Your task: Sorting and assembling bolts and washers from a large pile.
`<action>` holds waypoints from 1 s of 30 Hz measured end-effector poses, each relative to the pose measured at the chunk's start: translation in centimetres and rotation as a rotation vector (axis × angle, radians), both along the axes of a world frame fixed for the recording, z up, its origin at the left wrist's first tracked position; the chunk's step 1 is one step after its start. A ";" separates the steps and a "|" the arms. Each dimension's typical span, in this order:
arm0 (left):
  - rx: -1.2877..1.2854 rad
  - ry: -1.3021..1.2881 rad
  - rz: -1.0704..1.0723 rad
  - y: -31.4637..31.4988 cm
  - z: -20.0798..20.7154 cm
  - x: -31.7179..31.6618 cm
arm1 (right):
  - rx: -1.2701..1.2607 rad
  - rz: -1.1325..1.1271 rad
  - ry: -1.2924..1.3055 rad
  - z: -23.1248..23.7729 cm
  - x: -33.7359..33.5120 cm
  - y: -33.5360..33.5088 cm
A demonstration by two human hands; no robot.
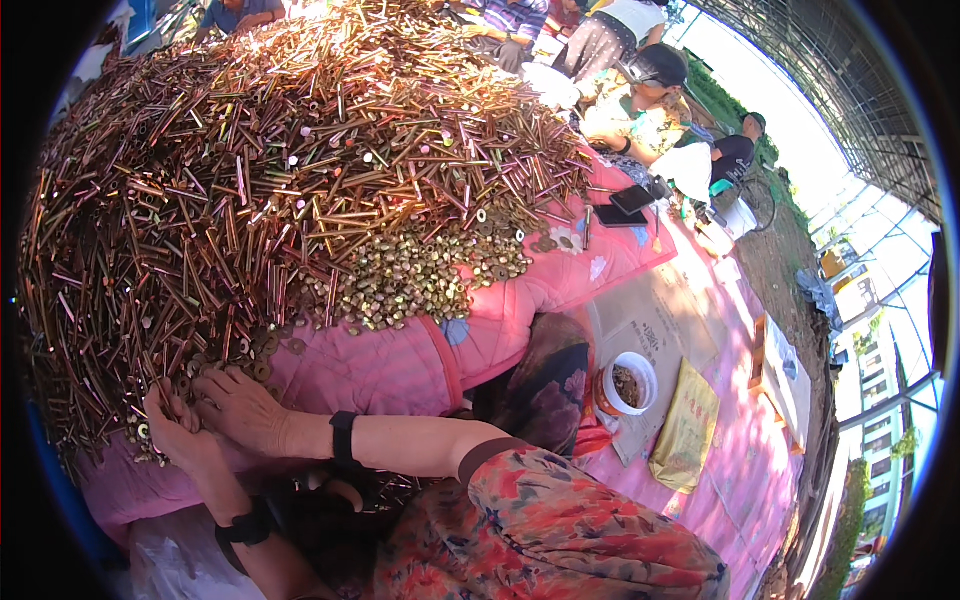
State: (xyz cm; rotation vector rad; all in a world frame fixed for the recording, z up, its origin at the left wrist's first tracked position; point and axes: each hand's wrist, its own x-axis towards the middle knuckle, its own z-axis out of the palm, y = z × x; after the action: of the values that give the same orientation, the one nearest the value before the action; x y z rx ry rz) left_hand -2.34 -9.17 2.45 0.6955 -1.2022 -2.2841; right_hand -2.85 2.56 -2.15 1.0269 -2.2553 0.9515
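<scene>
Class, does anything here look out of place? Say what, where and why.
Two dark phone-like devices lie on the pink cloth, right of the metal heap; odd because they resemble personal items.

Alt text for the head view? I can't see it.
Left hand and right hand close together at the near edge of a large heap of coppery metal rods. Small gold pieces lie on pink cloth; a white tub stands to the right.

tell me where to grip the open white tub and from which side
The white tub is probably best pinched by the right side of its round rim, from above: its mouth is open and seems to face up, with brown contents inside. Dark patterned cloth lies close on its left.
</scene>
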 end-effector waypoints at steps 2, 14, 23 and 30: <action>0.036 0.004 0.026 0.5 0.1 -0.4 | 0.067 0.047 0.097 -0.8 0.4 -0.2; -0.061 -0.024 -0.035 3.3 0.1 -0.7 | 0.136 -0.097 0.052 -1.1 -1.1 2.5; -0.033 -0.049 -0.051 2.5 0.2 -0.1 | 0.121 -0.203 -0.065 0.1 -0.8 5.4; -0.043 -0.070 -0.042 3.3 0.5 0.0 | 0.134 -0.378 0.157 0.2 -1.0 6.8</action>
State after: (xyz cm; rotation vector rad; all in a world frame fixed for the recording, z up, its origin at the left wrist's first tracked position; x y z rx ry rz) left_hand -2.32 -5.89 2.92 0.7460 -1.3060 -2.2782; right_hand -3.81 9.38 -1.92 0.6637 -2.2911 0.5485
